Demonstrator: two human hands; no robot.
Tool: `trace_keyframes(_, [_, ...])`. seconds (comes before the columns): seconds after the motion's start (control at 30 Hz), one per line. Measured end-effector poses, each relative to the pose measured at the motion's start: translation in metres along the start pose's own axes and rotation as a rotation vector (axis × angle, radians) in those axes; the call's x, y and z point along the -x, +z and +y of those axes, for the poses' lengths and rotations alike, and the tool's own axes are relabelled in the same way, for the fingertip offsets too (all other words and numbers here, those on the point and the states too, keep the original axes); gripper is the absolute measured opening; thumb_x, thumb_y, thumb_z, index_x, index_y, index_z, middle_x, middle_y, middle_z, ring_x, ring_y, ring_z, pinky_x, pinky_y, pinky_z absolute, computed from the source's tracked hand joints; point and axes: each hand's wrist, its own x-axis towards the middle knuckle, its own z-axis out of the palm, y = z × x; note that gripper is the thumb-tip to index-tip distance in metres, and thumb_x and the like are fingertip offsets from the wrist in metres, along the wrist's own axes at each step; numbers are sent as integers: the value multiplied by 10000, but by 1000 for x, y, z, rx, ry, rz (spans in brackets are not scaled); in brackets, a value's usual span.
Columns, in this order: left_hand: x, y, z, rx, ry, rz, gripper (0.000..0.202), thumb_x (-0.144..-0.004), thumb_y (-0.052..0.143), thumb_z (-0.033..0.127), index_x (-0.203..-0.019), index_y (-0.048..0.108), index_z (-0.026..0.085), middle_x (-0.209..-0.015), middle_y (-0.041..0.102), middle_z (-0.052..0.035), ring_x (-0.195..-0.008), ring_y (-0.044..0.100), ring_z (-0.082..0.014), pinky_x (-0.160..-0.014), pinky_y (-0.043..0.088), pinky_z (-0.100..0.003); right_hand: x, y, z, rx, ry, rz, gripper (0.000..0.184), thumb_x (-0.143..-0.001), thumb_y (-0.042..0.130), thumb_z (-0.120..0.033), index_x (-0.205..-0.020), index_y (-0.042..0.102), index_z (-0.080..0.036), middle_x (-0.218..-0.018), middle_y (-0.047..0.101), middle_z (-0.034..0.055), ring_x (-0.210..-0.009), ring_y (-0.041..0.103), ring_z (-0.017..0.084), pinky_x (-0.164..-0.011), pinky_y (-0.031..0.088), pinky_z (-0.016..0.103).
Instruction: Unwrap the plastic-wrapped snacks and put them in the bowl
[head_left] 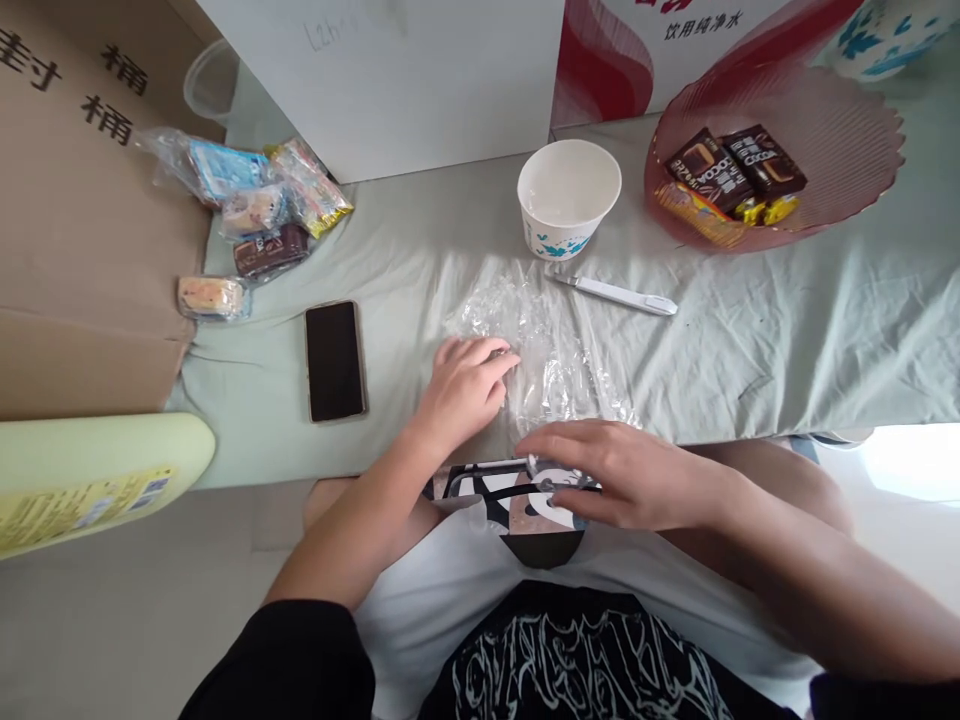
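Crumpled clear plastic film lies on the cloth-covered table in front of me. At its left side, my left hand is closed with bent fingers, the fingertips against the film. My right hand is at the table's front edge, over my lap, thumb below and fingers above. Between them shows a small clear, shiny piece that looks like plastic; its exact shape is hard to make out. Beyond the film stand a white paper cup with blue leaf prints and, lying flat, a white utility knife.
A phone lies to the left, with several wrapped snacks behind it. At the back right sits a pink ribbed bowl holding packaged sweets. Boxes line the back; a cardboard box and pale green container stand left.
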Motion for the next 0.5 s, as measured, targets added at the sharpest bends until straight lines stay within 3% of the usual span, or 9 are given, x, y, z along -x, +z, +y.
trace_keyframes(0.1, [-7, 3, -17, 72, -21, -9, 440, -940, 438, 52, -1166, 735, 285, -1344, 712, -44, -1331, 590, -271, -1217, 276, -591, 3, 4, 10, 102, -86, 23, 572, -912, 692, -302, -1463, 542, -264, -1552, 544, 99, -1466, 466, 325, -1164, 430, 529])
trace_keyframes(0.17, [-10, 3, -26, 101, -16, 0, 433, -962, 413, 73, -1149, 740, 287, -1335, 723, -41, -1370, 567, -272, -1213, 274, -616, 3, 14, 20, 260, -27, 49, 769, -796, 810, -284, -1504, 513, -268, -1642, 428, 132, -1543, 316, 429, -1194, 339, 657])
trace_keyframes(0.2, [-11, 3, -29, 99, -12, 30, 425, -963, 410, 79, -1124, 746, 284, -1321, 730, -43, -1370, 567, -274, -1205, 279, -624, 1, 19, 23, 325, 0, 51, 823, -755, 839, -252, -1510, 512, -272, -1658, 398, 145, -1541, 308, 454, -1185, 335, 677])
trace_keyframes(0.27, [-8, 0, -33, 63, 2, 168, 368, -925, 454, 89, -1027, 761, 264, -1263, 745, -61, -1321, 593, -290, -1166, 324, -616, -2, 29, 27, 416, 29, 62, 772, -752, 822, -172, -1470, 558, -280, -1643, 422, 148, -1499, 386, 442, -1149, 398, 637])
trace_keyframes(0.37, [7, -10, -30, 56, 129, 384, 222, -851, 543, 180, -914, 748, 237, -1088, 746, -88, -1108, 660, -294, -1030, 437, -559, -8, 33, 23, 458, 19, 103, 458, -855, 711, -150, -1293, 680, -281, -1525, 578, 95, -1388, 530, 370, -1020, 518, 524])
trace_keyframes(0.43, [20, -16, -20, 145, 305, 327, 244, -878, 554, 366, -972, 738, 237, -1025, 732, -82, -998, 666, -273, -952, 485, -515, -11, 31, 17, 424, 25, 141, 235, -929, 639, -215, -1143, 731, -246, -1394, 677, 79, -1240, 634, 324, -891, 565, 454])
trace_keyframes(0.5, [32, -17, -6, 210, 419, 159, 521, -862, 560, 635, -1142, 712, 223, -1120, 728, -104, -1066, 657, -296, -968, 501, -510, -13, 29, 13, 361, 98, 204, 199, -965, 579, -250, -1074, 743, -220, -1295, 718, 83, -1084, 693, 282, -767, 572, 393])
